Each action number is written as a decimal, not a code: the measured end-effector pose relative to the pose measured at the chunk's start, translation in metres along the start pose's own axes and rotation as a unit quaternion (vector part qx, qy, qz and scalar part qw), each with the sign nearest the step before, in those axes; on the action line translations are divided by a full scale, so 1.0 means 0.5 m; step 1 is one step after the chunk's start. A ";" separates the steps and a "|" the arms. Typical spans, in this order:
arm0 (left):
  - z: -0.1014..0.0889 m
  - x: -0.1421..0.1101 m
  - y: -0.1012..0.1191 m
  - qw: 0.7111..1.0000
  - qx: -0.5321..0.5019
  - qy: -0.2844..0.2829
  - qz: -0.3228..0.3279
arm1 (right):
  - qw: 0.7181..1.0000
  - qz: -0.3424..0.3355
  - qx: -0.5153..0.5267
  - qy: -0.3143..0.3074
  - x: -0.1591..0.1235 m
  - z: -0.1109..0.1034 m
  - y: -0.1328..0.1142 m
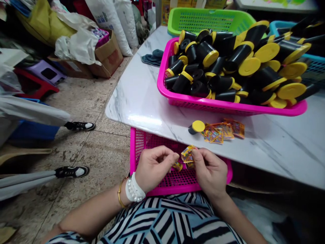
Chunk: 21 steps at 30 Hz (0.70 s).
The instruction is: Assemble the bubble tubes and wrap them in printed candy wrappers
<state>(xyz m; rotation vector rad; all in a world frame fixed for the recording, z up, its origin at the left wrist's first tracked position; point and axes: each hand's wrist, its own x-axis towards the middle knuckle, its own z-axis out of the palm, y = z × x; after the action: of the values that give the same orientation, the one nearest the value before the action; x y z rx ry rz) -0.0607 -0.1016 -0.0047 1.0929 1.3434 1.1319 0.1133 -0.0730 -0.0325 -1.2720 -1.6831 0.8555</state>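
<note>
My left hand (154, 166) and my right hand (209, 171) meet over a pink basket (138, 149) on my lap. Both pinch small orange and yellow printed packets (188, 154); the right hand holds the upper one, the left fingers close on a smaller piece (177, 166). The left wrist wears a white bead bracelet and a gold bangle. On the marble table (142, 98) just above lie a pile of the same packets (222, 130) and one black tube with a yellow cap (196, 127).
A large pink basket (228, 106) full of black and yellow tubes stands on the table, with a green basket (203, 18) and a blue one (313, 64) behind. Another person's legs and shoes (76, 126) reach in from the left. Boxes, bags and stools crowd the floor.
</note>
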 end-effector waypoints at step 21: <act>0.018 -0.010 -0.013 0.990 -0.125 0.024 -0.061 | 0.993 -0.121 -0.007 -0.003 -0.014 0.008 -0.006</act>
<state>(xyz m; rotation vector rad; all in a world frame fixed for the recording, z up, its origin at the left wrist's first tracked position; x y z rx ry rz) -0.0515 -0.1070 -0.0106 0.7956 1.2477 1.2052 0.1093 -0.0805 -0.0333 -1.0476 -1.8080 0.7029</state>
